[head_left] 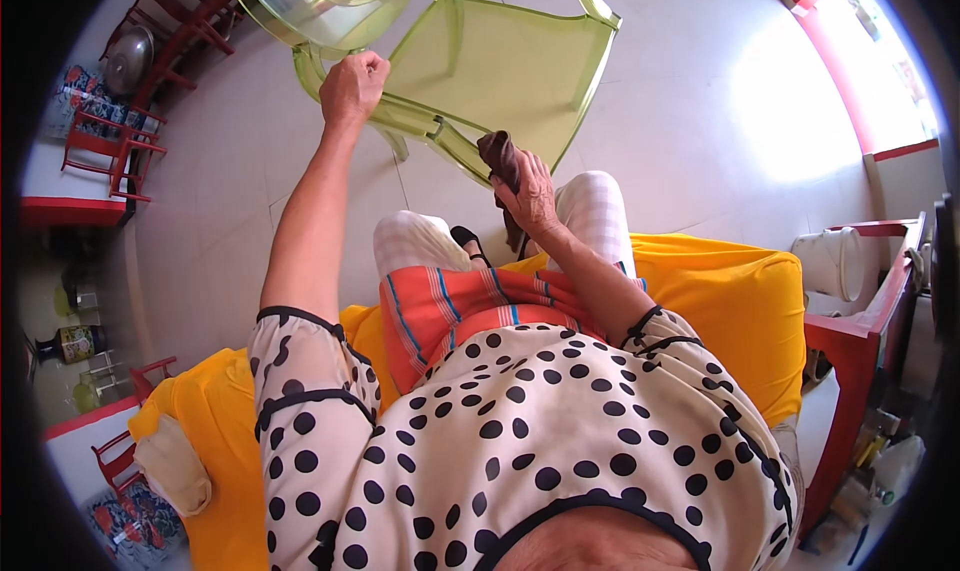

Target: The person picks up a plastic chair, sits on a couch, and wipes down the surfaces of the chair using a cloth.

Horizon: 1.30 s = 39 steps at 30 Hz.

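A see-through green plastic chair [510, 66] is tipped in front of my knees, its rounded back [335, 6] toward the upper left. My left hand [354, 89] is closed on the chair's frame, close to where the rounded back meets it. In my right hand [530, 193] is a dark brown cloth [500, 159], bunched up at the chair's near edge. Part of the cloth hangs below the fingers, between my knees.
I sit on a seat draped in yellow fabric [715, 276]. Pale tiles [660, 121] cover the floor. Red wooden chairs [112, 151] line the left side. A white bucket [832, 263] stands by a red-framed table [850, 356] at right. A beige cloth [172, 466] lies lower left.
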### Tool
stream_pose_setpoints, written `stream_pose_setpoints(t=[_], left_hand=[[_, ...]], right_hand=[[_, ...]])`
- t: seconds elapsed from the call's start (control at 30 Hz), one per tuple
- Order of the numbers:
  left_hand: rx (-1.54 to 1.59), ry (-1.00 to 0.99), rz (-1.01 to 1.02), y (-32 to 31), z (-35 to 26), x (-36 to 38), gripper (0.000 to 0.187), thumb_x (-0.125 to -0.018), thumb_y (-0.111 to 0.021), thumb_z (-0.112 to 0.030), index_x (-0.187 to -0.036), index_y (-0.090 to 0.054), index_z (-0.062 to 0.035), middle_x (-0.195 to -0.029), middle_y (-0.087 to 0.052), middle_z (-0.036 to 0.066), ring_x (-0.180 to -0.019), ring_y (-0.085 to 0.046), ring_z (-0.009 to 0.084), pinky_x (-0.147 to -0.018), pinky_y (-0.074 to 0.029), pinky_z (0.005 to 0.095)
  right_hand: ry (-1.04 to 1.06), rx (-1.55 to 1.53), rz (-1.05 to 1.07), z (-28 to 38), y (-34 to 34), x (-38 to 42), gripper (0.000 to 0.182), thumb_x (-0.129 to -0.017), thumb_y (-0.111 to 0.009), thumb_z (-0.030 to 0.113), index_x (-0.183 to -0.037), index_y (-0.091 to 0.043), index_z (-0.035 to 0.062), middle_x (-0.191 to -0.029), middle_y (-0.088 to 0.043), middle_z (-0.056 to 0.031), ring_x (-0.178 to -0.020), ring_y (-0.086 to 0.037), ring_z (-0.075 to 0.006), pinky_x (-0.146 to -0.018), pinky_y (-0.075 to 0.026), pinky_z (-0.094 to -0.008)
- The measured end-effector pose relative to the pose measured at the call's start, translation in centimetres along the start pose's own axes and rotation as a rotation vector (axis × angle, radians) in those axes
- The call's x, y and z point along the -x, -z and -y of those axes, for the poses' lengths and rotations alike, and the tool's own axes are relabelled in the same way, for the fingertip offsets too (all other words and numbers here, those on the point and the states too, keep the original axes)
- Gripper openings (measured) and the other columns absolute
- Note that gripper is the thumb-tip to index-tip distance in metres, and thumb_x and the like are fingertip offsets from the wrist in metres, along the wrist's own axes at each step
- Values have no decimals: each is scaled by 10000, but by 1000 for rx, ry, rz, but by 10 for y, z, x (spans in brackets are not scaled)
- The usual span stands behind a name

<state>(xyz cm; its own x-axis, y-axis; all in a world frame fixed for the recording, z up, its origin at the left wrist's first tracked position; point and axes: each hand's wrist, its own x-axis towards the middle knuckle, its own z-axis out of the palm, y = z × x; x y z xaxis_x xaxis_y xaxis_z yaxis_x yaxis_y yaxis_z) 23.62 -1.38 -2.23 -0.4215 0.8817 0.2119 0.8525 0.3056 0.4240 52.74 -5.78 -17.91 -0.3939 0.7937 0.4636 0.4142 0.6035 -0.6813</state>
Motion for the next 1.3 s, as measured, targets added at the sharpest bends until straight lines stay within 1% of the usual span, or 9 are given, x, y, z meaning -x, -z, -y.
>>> stream_pose_setpoints(t=[0.33, 0.53, 0.57, 0.67, 0.77, 0.93, 1.13, 1.27, 1.3], left_hand=[[-87, -101, -16, -3, 6, -3, 332, -863, -536, -383, -780, -706, -111, -763, -682, 189, -722, -643, 425, -662, -514, 503], [-76, -50, -68, 3, -1, 9, 321, -858, -542, -356, -743, -708, -107, -737, -670, 214, -701, -645, 432, -659, -525, 512], [-134, 4, -58, 0, 4, 9, 385, -847, -489, -414, -738, -691, -106, -720, -680, 132, -698, -648, 369, -631, -493, 472], [-81, -3, -159, 1, 5, 28, 320, -856, -550, -333, -714, -703, -90, -711, -664, 211, -652, -640, 432, -624, -524, 503], [-94, 74, -253, 7, -5, 52, 307, -858, -563, -306, -691, -694, -84, -692, -659, 208, -638, -640, 424, -614, -522, 497], [-122, 131, -382, 3, -22, 83, 325, -863, -567, -302, -654, -681, -80, -662, -659, 183, -607, -639, 385, -626, -491, 460], [-179, 177, -272, 4, -49, 105, 342, -878, -552, -305, -634, -689, -108, -620, -665, 140, -553, -633, 341, -613, -417, 451], [-158, 154, -277, -3, -51, 110, 320, -869, -566, -291, -628, -668, -106, -598, -651, 139, -524, -622, 342, -577, -411, 454], [-152, 148, -296, -3, -52, 110, 304, -864, -575, -282, -634, -665, -106, -590, -647, 134, -522, -622, 340, -568, -413, 449]], right_hand=[[46, 148, -100, -6, 2, 8, 574, -788, -704, 272, -1287, -509, 68, -1111, -591, -133, -1039, -558, -324, -879, -414, -434], [46, 165, -99, -12, 5, 3, 570, -759, -716, 227, -1276, -526, 81, -1098, -599, -120, -1033, -565, -312, -875, -417, -427], [38, 166, -101, -15, 5, 2, 574, -756, -716, 225, -1279, -527, 85, -1101, -599, -118, -1037, -566, -311, -877, -417, -426], [30, 139, -143, -24, 5, -3, 581, -745, -696, 193, -1297, -531, 115, -1121, -600, -112, -1068, -560, -307, -901, -408, -426], [-31, 136, -126, -33, 10, -4, 582, -742, -672, 171, -1306, -534, 148, -1134, -600, -110, -1090, -553, -309, -920, -400, -434], [-77, 137, -166, -53, 15, -22, 538, -805, -667, 200, -1324, -530, 157, -1115, -605, -117, -1067, -557, -324, -922, -420, -438], [-75, 186, -164, -73, 22, -53, 499, -854, -654, 239, -1335, -532, 181, -1126, -614, -117, -1075, -563, -335, -934, -449, -459], [-201, 172, -105, -82, 22, -61, 483, -880, -631, 266, -1344, -524, 180, -1174, -616, -102, -1113, -553, -340, -947, -453, -459], [-139, 110, -178, -78, 24, -62, 427, -901, -618, 274, -1310, -555, 167, -1119, -647, -98, -1045, -607, -311, -915, -481, -435]])
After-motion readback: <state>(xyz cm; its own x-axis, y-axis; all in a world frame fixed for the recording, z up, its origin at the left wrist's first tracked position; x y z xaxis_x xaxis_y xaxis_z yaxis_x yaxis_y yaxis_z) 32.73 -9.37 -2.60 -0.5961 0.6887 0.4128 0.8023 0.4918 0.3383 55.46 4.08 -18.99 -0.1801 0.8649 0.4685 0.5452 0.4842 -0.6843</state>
